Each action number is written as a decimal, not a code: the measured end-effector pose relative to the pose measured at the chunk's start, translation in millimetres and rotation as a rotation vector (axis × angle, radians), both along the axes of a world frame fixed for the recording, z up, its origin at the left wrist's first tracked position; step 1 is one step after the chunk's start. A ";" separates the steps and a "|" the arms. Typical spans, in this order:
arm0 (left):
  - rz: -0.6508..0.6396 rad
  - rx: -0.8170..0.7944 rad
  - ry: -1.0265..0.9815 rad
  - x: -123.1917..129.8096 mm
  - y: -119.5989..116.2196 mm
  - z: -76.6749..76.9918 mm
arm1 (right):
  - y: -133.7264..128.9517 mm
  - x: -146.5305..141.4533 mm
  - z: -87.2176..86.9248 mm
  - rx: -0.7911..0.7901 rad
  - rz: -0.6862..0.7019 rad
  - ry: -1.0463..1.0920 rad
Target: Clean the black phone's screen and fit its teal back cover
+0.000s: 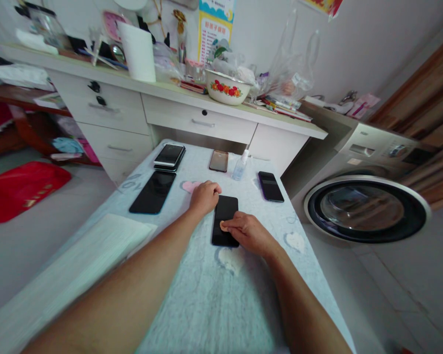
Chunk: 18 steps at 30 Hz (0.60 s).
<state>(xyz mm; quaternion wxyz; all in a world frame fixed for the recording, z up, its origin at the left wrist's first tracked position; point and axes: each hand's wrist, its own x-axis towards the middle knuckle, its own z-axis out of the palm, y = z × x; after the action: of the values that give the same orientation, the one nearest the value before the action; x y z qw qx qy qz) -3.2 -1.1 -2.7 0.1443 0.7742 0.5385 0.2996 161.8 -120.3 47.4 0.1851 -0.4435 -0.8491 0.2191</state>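
Note:
A black phone (225, 206) lies face up on the cloth-covered table. My right hand (249, 232) pinches a small orange pad (223, 226) and presses it onto the phone's dark screen. By the phone's upper left corner rests my left hand (204, 197), its fingers curled closed; whatever may be inside them is hidden. Beyond the hands stand a clear spray bottle (240, 166) and a brownish phone case (219, 161). To the left lies a large black tablet or phone (153, 192), with a stack of phones (169, 155) behind it. Another phone (270, 186) is at the right.
A white desk (203, 119) with drawers stands behind the table (206, 295), carrying a flowered enamel bowl (227, 88), a white cylinder (138, 51) and plastic bags (291, 81). A washing machine (365, 162) is at the right. On the floor at left lies a red bag (25, 189).

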 end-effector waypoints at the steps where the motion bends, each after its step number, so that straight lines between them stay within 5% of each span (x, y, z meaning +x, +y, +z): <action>1: 0.001 -0.001 0.000 0.0 0.0 0.1 | -0.5 0.0 0.2 -0.012 0.017 0.014; 9: 0.001 -0.004 0.008 -0.2 -1.3 1.5 | -1.7 2.1 -0.1 -0.126 0.086 0.150; 18: 0.001 -0.010 0.009 -0.3 -0.6 1.8 | 6.7 10.0 -9.3 0.002 -0.150 0.017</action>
<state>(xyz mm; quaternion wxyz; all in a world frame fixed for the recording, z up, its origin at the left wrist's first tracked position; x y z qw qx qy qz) -3.5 -1.7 -0.9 0.1457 0.7745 0.5411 0.2933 171.8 -113.6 38.1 0.2088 -0.5037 -0.8122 0.2075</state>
